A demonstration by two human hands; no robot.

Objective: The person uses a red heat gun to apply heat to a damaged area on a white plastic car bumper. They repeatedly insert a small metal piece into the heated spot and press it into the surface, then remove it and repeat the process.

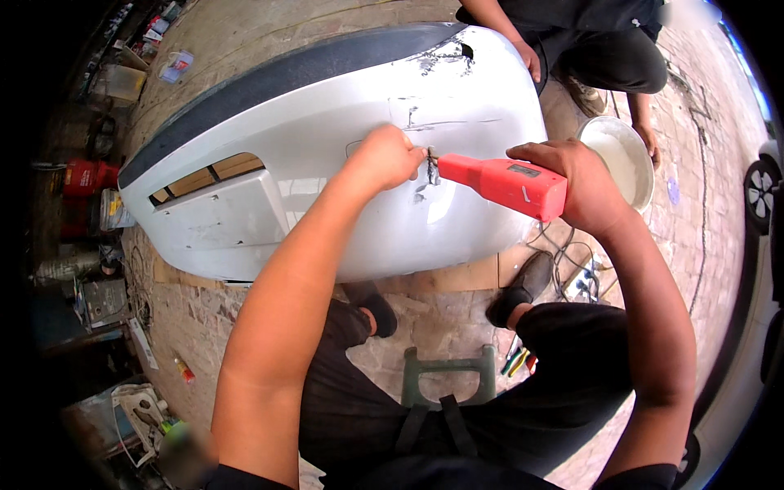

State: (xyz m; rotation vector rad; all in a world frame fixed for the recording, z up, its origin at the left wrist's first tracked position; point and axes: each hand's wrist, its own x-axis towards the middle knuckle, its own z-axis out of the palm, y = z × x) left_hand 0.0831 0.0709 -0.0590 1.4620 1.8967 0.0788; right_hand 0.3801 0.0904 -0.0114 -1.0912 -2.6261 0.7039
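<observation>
A white car bumper [343,102] with a dark grey edge lies in front of me, its surface cracked and scuffed. My right hand [584,180] is wrapped round a red hand-held plastic welder [498,181]. Its metal tip meets a dark, rough seam [433,173] in the bumper. Close by the tip, my left hand [385,157] is closed in a pinch over the white surface. What its fingers hold is too small to make out. A thin dark curved line shows just left of that hand. More dark, rough marks [445,59] surround a hole near the bumper's far right corner.
Another person [608,41] crouches at the far right, one hand at the bumper's edge, the other by a whitish bucket [645,167]. Cables run to a power strip [581,282]. A green stool [449,367] and pliers [514,359] are near my legs. Clutter lines the left; a car [735,351] stands right.
</observation>
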